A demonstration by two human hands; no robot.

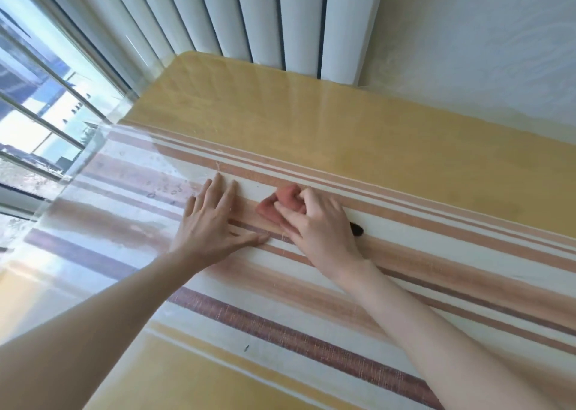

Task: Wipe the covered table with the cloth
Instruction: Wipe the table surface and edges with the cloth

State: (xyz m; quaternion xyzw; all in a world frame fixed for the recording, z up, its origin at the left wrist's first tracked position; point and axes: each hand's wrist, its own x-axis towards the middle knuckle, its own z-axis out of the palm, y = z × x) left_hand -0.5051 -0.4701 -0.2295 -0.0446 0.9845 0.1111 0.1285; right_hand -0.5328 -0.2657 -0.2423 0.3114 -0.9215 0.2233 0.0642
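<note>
My right hand (314, 222) grips the bunched cloth (282, 205) mid-wipe; my left hand (215, 219) lies flat, fingers apart, on the counter (280, 113). Next, I judge, wipe toward the window side.

My count: two hands, one cloth, one table.

My left hand (215, 222) and right hand (318, 222) make two; one pink cloth (280, 203), one striped covered table (311, 122), one small dark object (357, 229) beside my right hand.
</note>
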